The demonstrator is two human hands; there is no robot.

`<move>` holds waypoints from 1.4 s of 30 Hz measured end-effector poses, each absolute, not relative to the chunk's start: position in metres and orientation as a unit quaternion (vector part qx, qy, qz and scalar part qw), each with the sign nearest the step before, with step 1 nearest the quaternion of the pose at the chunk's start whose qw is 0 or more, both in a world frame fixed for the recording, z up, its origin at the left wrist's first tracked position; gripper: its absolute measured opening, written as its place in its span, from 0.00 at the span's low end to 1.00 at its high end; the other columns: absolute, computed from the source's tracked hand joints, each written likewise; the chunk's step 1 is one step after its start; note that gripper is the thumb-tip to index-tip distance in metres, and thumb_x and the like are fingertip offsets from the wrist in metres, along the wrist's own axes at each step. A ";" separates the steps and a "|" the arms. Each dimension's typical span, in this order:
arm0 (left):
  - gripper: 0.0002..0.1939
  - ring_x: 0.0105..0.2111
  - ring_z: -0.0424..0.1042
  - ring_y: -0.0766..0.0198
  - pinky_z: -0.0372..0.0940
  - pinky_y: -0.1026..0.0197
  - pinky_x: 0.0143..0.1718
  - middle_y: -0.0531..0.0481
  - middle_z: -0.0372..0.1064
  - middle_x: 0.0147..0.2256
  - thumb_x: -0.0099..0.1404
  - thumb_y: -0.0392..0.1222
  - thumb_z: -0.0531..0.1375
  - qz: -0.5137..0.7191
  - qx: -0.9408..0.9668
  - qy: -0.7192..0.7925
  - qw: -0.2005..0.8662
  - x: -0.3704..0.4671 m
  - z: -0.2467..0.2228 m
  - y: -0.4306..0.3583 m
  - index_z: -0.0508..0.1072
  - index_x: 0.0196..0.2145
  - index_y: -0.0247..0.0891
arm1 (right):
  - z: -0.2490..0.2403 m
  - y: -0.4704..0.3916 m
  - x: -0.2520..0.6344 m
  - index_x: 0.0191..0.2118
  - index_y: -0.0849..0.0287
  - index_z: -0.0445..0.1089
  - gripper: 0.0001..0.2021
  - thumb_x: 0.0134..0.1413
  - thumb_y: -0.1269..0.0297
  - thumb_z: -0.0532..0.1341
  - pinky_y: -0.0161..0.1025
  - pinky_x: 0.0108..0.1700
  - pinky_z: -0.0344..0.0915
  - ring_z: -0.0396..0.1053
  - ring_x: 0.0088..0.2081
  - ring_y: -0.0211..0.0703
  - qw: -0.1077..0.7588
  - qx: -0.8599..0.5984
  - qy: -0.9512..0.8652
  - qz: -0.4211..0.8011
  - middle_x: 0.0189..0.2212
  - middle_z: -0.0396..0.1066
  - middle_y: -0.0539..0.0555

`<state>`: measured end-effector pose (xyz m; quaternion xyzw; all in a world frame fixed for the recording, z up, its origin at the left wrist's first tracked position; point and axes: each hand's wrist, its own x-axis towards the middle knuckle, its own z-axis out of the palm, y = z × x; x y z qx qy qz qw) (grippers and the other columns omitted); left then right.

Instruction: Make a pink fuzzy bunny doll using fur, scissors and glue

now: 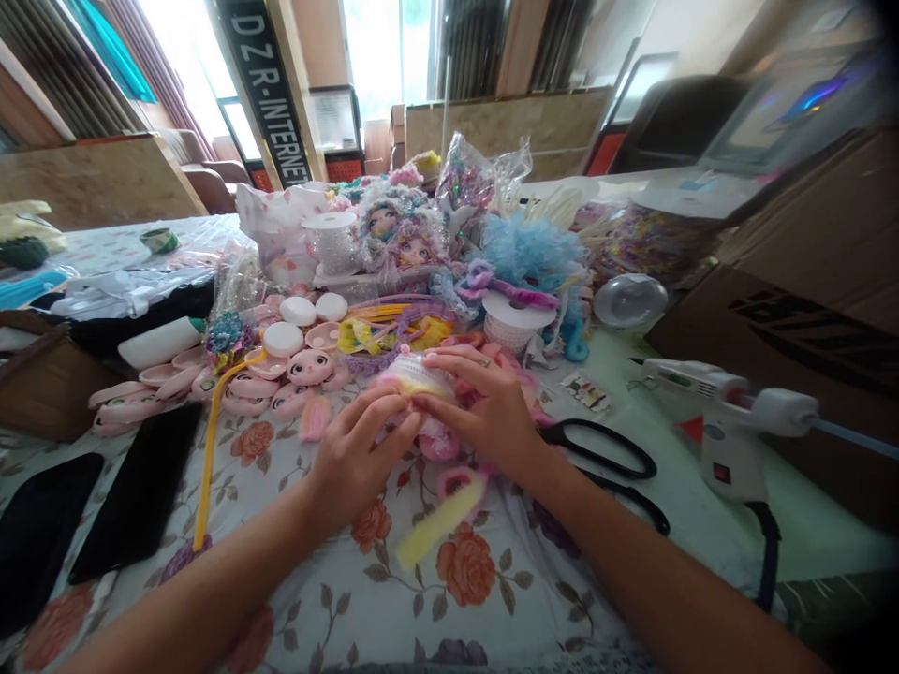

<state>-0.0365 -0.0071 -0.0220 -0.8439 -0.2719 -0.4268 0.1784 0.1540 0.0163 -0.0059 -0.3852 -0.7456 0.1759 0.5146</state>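
Note:
Both of my hands meet at the middle of the table around a small pink, yellow and white doll-like craft piece (416,376) with a beaded white trim. My left hand (365,449) pinches its lower left side, thumb and fingers closed. From the right, my right hand (484,402) grips it, with fingers over its top and the thumb at its front. My fingers hide much of the piece. A pale yellow fuzzy strip (442,520) lies on the flowered cloth just below. Black-handled scissors (611,449) rest beside my right wrist, their blades hidden.
A white glue gun (730,421) stands at right before a cardboard box (793,300). Pink doll heads (309,368), white round lids (283,339) and a bead spool (516,323) crowd the far side. Two dark phones or tablets (137,491) lie at left, near a yellow fuzzy stem (209,449).

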 end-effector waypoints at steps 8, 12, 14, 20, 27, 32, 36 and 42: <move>0.16 0.53 0.68 0.60 0.59 0.47 0.62 0.49 0.74 0.46 0.63 0.29 0.60 -0.397 -0.871 -0.223 0.187 -0.046 -0.023 -0.001 0.71 0.48 0.37 | -0.007 0.017 0.153 0.45 0.53 0.75 0.11 0.55 0.62 0.64 0.46 0.54 0.67 0.72 0.49 0.47 0.518 -0.386 -0.742 0.177 0.45 0.76 0.54; 0.15 0.52 0.69 0.62 0.58 0.48 0.62 0.52 0.75 0.46 0.64 0.29 0.60 -0.392 -0.871 -0.214 0.204 -0.048 -0.023 0.005 0.72 0.48 0.40 | -0.007 0.017 0.153 0.45 0.55 0.74 0.11 0.55 0.63 0.64 0.45 0.54 0.67 0.72 0.49 0.46 0.519 -0.384 -0.741 0.184 0.45 0.76 0.55; 0.15 0.52 0.69 0.61 0.57 0.47 0.63 0.51 0.75 0.46 0.63 0.29 0.60 -0.383 -0.873 -0.221 0.207 -0.048 -0.022 0.005 0.72 0.47 0.39 | -0.007 0.017 0.153 0.45 0.55 0.74 0.11 0.55 0.63 0.64 0.45 0.55 0.66 0.71 0.49 0.46 0.521 -0.384 -0.741 0.180 0.45 0.76 0.55; 0.13 0.53 0.69 0.60 0.57 0.46 0.62 0.48 0.74 0.47 0.64 0.30 0.60 -0.374 -0.872 -0.241 0.205 -0.046 -0.018 0.004 0.72 0.46 0.40 | -0.004 0.016 0.153 0.45 0.55 0.73 0.12 0.54 0.65 0.63 0.47 0.56 0.66 0.70 0.51 0.48 0.514 -0.396 -0.733 0.202 0.47 0.75 0.55; 0.14 0.54 0.68 0.58 0.67 0.54 0.55 0.44 0.72 0.47 0.64 0.30 0.60 -0.405 -0.873 -0.215 0.164 -0.045 -0.018 0.007 0.71 0.47 0.36 | -0.005 0.015 0.152 0.47 0.54 0.71 0.16 0.50 0.66 0.65 0.46 0.53 0.68 0.69 0.52 0.48 0.503 -0.412 -0.720 0.244 0.47 0.74 0.53; 0.14 0.52 0.69 0.58 0.69 0.55 0.53 0.45 0.71 0.46 0.64 0.31 0.59 -0.408 -0.870 -0.229 0.154 -0.044 -0.016 0.004 0.71 0.48 0.38 | -0.004 0.016 0.152 0.47 0.53 0.71 0.17 0.49 0.70 0.63 0.46 0.54 0.67 0.69 0.52 0.48 0.498 -0.406 -0.724 0.250 0.48 0.74 0.53; 0.13 0.51 0.70 0.59 0.69 0.57 0.52 0.45 0.70 0.44 0.63 0.31 0.60 -0.406 -0.867 -0.238 0.165 -0.044 -0.015 0.003 0.72 0.46 0.37 | -0.003 0.015 0.152 0.47 0.54 0.71 0.16 0.50 0.70 0.62 0.46 0.55 0.66 0.69 0.52 0.47 0.501 -0.401 -0.731 0.233 0.47 0.74 0.53; 0.15 0.53 0.68 0.57 0.68 0.54 0.53 0.44 0.69 0.45 0.65 0.31 0.58 -0.412 -0.871 -0.231 0.132 -0.044 -0.018 0.004 0.70 0.49 0.38 | -0.004 0.014 0.153 0.46 0.54 0.71 0.15 0.51 0.65 0.65 0.45 0.52 0.68 0.70 0.52 0.49 0.504 -0.401 -0.725 0.243 0.48 0.74 0.55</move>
